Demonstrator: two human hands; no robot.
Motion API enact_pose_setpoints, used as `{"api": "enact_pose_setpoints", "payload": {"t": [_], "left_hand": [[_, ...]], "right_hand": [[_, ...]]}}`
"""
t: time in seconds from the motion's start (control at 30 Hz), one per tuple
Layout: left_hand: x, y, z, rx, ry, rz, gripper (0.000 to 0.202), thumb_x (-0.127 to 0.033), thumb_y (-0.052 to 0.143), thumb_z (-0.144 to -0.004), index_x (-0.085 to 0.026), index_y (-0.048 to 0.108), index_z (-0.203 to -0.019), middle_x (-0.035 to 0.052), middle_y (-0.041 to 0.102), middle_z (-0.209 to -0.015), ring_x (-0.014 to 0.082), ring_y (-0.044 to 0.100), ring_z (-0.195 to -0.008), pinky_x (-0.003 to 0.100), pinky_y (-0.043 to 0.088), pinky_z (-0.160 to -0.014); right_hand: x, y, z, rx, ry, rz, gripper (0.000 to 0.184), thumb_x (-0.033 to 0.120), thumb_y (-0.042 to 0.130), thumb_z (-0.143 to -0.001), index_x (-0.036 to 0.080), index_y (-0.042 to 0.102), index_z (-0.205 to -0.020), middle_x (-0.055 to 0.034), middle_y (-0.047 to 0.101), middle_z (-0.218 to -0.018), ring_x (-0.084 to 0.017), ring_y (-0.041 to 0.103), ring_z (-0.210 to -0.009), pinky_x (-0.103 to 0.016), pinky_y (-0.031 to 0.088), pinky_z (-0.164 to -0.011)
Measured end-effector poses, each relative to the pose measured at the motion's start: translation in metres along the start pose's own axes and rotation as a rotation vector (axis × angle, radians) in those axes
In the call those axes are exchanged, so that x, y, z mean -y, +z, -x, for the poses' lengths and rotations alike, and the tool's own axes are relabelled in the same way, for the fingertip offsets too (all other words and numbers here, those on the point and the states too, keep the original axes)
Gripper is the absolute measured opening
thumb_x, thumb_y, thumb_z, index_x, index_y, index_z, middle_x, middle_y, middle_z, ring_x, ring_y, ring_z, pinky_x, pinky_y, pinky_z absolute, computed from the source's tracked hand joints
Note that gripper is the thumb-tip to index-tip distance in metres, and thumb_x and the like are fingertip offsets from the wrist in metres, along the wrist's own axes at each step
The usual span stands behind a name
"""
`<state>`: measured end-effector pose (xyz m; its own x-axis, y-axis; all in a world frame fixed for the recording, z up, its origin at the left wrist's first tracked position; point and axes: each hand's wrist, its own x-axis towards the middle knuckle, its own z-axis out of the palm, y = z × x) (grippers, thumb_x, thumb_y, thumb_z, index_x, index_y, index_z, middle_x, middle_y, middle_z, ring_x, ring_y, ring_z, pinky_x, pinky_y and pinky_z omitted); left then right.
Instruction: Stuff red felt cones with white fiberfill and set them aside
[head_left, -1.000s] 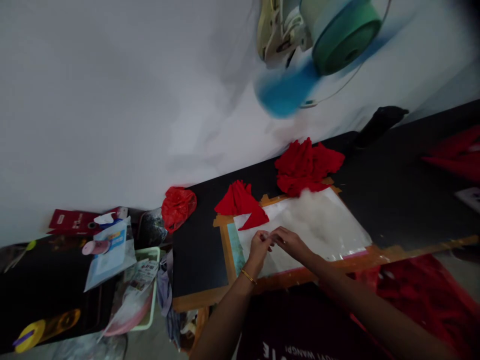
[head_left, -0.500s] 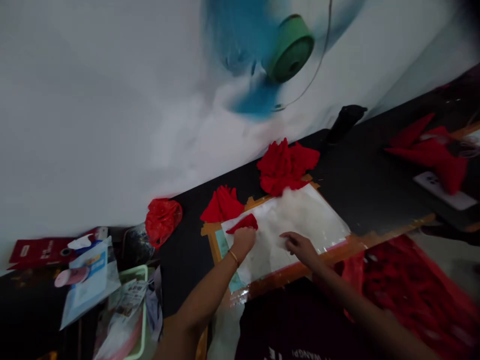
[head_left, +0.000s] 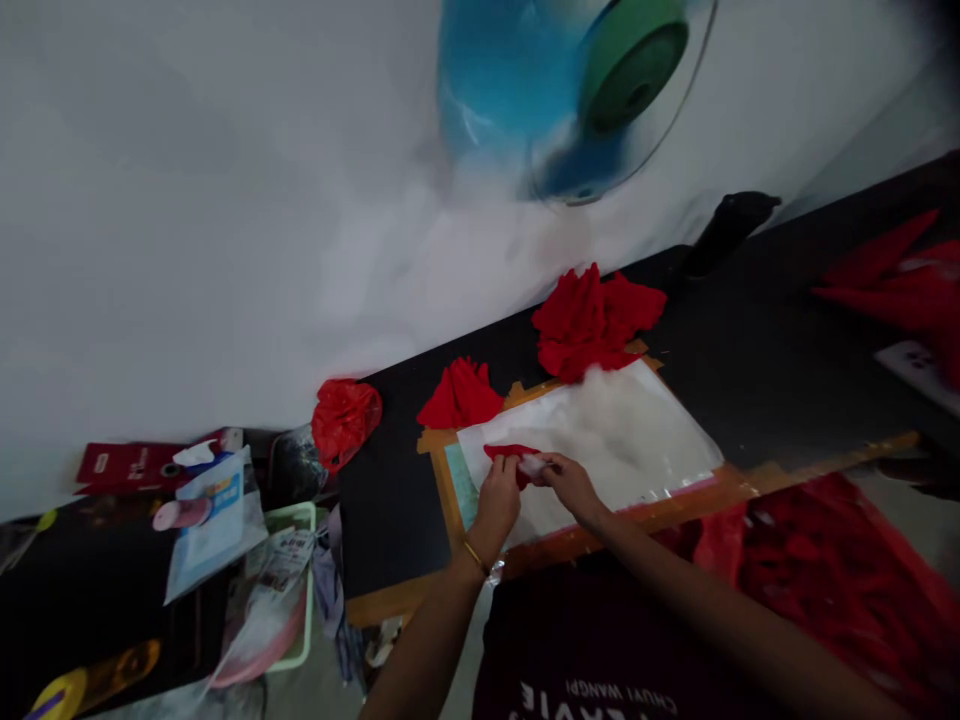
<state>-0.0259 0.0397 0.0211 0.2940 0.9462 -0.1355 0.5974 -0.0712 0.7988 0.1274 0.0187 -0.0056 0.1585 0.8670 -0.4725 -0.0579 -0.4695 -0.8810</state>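
Observation:
My left hand (head_left: 500, 494) is closed on a small red cloth piece (head_left: 507, 450), which pokes out above its fingers. Close against it, my right hand (head_left: 568, 483) pinches a tuft of white fluffy stuffing (head_left: 534, 464) at the cloth's right end. How far the tuft sits inside the cloth is hidden by the fingers. Behind my right hand, a loose heap of white stuffing (head_left: 611, 425) lies on a white sheet (head_left: 480, 440) taped to the dark table. Two piles of red cloth pieces, a smaller one (head_left: 460, 394) and a larger one (head_left: 581, 325), rest along the sheet's far edge.
A blurred blue fan (head_left: 517, 90) is in front of the wall above the table. A red plastic bag (head_left: 346, 422) lies at the table's left end, with a green-rimmed basket (head_left: 307, 590) lower left. A large red bag (head_left: 840, 570) with red pieces stands at lower right.
My right hand has moved left from the stuffing heap to the red cloth, bringing a white tuft. My left hand still holds the cloth. The whole view has shifted slightly.

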Motion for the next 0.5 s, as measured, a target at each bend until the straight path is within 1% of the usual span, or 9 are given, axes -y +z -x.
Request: {"api": "enact_pose_setpoints", "payload": {"t": [0.07, 0.1, 0.13, 0.2, 0.27, 0.33, 0.43, 0.5], "left_hand": [[-0.001, 0.004, 0.004, -0.033, 0.003, 0.049, 0.05, 0.001, 0.043, -0.075, -0.021, 0.063, -0.115, 0.0095, 0.061, -0.108, 0.0238, 0.057, -0.102, 0.038, 0.043, -0.1], [-0.001, 0.006, 0.006, -0.044, 0.0, 0.082, 0.05, 0.001, 0.045, -0.075, -0.021, 0.063, -0.116, 0.0096, 0.062, -0.107, 0.0243, 0.057, -0.102, 0.039, 0.043, -0.1], [-0.003, 0.008, 0.007, -0.049, -0.005, 0.119, 0.049, 0.0, 0.047, -0.075, -0.021, 0.064, -0.115, 0.0094, 0.063, -0.106, 0.0247, 0.058, -0.102, 0.039, 0.043, -0.101], [-0.005, 0.012, 0.008, -0.055, -0.015, 0.201, 0.047, -0.001, 0.051, -0.074, -0.021, 0.065, -0.114, 0.0088, 0.064, -0.105, 0.0248, 0.058, -0.102, 0.04, 0.043, -0.102], [-0.009, 0.014, 0.008, -0.074, -0.02, 0.264, 0.047, -0.002, 0.051, -0.075, -0.021, 0.065, -0.116, 0.0093, 0.065, -0.11, 0.0248, 0.059, -0.105, 0.041, 0.042, -0.104], [-0.012, 0.015, 0.008, -0.12, -0.022, 0.297, 0.05, -0.002, 0.049, -0.076, -0.021, 0.064, -0.119, 0.0105, 0.064, -0.119, 0.0249, 0.057, -0.114, 0.042, 0.038, -0.108], [-0.015, 0.013, 0.009, -0.16, -0.016, 0.294, 0.051, -0.003, 0.05, -0.076, -0.019, 0.063, -0.122, 0.0116, 0.062, -0.126, 0.0257, 0.053, -0.122, 0.042, 0.036, -0.111], [-0.018, 0.012, 0.011, -0.13, 0.001, 0.269, 0.05, -0.004, 0.05, -0.076, -0.018, 0.063, -0.123, 0.012, 0.064, -0.122, 0.0269, 0.056, -0.119, 0.043, 0.038, -0.109]], "right_hand": [[-0.003, 0.0, 0.0, 0.007, -0.05, 0.015, 0.034, 0.023, 0.053, -0.067, 0.02, 0.066, -0.099, -0.0049, 0.073, -0.098, -0.021, 0.07, -0.086, -0.038, 0.057, -0.084], [-0.003, 0.0, 0.0, 0.017, -0.081, 0.024, 0.035, 0.024, 0.056, -0.068, 0.02, 0.065, -0.102, -0.0053, 0.073, -0.102, -0.022, 0.069, -0.09, -0.038, 0.056, -0.086], [-0.004, 0.001, 0.0, 0.028, -0.115, 0.043, 0.036, 0.027, 0.058, -0.069, 0.02, 0.065, -0.104, -0.0057, 0.072, -0.103, -0.022, 0.068, -0.091, -0.037, 0.055, -0.086], [-0.005, 0.004, -0.001, 0.04, -0.168, 0.131, 0.033, 0.033, 0.056, -0.075, 0.019, 0.064, -0.104, -0.0058, 0.072, -0.097, -0.021, 0.068, -0.085, -0.036, 0.055, -0.08], [-0.007, 0.009, -0.001, 0.029, -0.187, 0.238, 0.026, 0.032, 0.05, -0.079, 0.018, 0.064, -0.097, -0.0051, 0.071, -0.087, -0.02, 0.066, -0.076, -0.035, 0.054, -0.074], [-0.01, 0.013, 0.0, 0.027, -0.205, 0.297, 0.021, 0.028, 0.048, -0.079, 0.019, 0.064, -0.088, -0.0046, 0.07, -0.08, -0.02, 0.063, -0.072, -0.036, 0.053, -0.073], [-0.014, 0.018, 0.003, 0.085, -0.249, 0.291, 0.008, 0.025, 0.056, -0.072, 0.02, 0.062, -0.075, -0.0037, 0.069, -0.077, -0.02, 0.062, -0.073, -0.035, 0.051, -0.076], [-0.016, 0.019, 0.005, 0.145, -0.259, 0.233, 0.001, 0.021, 0.06, -0.067, 0.021, 0.061, -0.068, -0.0031, 0.068, -0.07, -0.02, 0.061, -0.07, -0.033, 0.05, -0.075]]}}
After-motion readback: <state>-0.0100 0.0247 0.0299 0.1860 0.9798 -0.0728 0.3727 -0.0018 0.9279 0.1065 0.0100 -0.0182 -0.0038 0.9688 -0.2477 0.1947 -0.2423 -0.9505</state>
